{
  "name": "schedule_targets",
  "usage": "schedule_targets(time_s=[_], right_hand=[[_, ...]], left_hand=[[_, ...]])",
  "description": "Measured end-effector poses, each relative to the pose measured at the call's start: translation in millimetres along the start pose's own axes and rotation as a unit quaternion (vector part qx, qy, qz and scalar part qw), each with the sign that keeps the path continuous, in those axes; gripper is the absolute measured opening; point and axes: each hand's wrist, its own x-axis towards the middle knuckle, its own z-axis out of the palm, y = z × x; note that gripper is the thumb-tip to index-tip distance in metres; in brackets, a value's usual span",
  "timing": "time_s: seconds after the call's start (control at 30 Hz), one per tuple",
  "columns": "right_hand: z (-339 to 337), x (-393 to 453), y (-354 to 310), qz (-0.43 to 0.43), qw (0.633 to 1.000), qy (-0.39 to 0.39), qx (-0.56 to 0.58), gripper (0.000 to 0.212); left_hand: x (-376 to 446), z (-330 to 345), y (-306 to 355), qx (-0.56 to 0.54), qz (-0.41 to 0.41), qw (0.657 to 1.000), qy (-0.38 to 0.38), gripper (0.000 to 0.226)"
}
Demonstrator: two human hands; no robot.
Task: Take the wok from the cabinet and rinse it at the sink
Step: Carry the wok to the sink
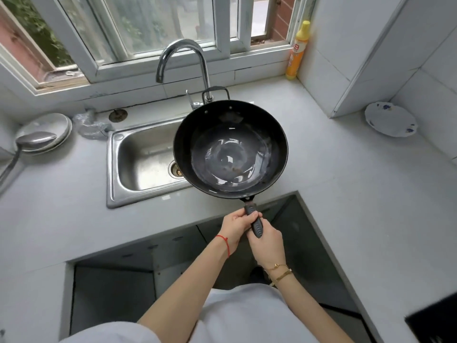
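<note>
One wok (230, 149), black and empty, is held level above the right half of the one steel sink (128, 169), its bowl covering that side of the basin and part of the counter (333, 184) beyond. Its long axis runs from about 12 o'clock to 6 o'clock: the small loop handle (215, 91) at the far rim points to 12, toward the window (138, 28), and the single long handle (254, 222) points to 6, toward the person. The inside of the bowl shines wet, with a few brown specks near the middle.

Two hands hold that long handle. The left hand (235, 226), with a red string at the wrist, wraps its fingers round the upper part near the rim; the right hand (267, 243), with two gold bracelets at the wrist, is clenched round the lower end. The two hands touch each other.

One curved tap (181, 58) rises at 12 o'clock behind the wok, its spout opening over the basin to the left of the wok. One drain (176, 170) shows at the wok's 9 o'clock. One yellow bottle (298, 52) stands at 1 o'clock on the sill corner. One patterned plate (390, 120) lies at 3 o'clock. At 9 o'clock a stack of white plates (49, 129), count unclear, carries one ladle (32, 141)
</note>
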Motion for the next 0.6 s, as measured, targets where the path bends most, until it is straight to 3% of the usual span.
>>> schedule_targets(time_s=[0.4,0.6], right_hand=[[69,-47,-45,-0.008,0.999,-0.034,-0.016,0.016],[101,-45,-69,-0.028,0.998,-0.050,-0.025,0.027]], left_hand=[[-41,-89,2,-0.022,0.015,0.999,0.037,0.022],[-43,-124,15,-0.025,0.017,0.998,0.054,0.022]])
